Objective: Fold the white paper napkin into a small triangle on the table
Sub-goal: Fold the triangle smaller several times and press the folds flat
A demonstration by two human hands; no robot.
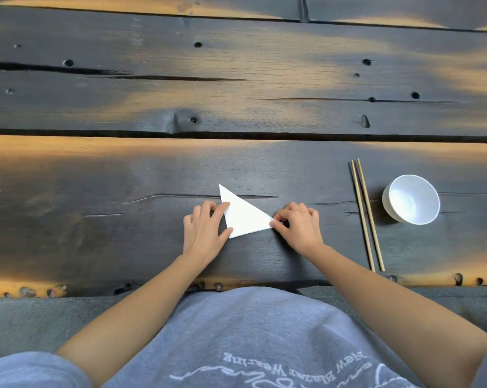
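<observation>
The white paper napkin (243, 215) lies flat on the dark wooden table (124, 191) as a triangle, one point aimed right and a long edge on its left. My left hand (204, 229) rests on that left edge, forefinger and thumb spread against the paper. My right hand (299, 226) pinches the right-hand tip between thumb and forefinger.
A pair of wooden chopsticks (366, 217) lies lengthwise to the right of my hands. Further right stands an empty white bowl (412, 198). The table's near edge (152, 287) runs just in front of my grey shirt. Cracks and knot holes mark the planks.
</observation>
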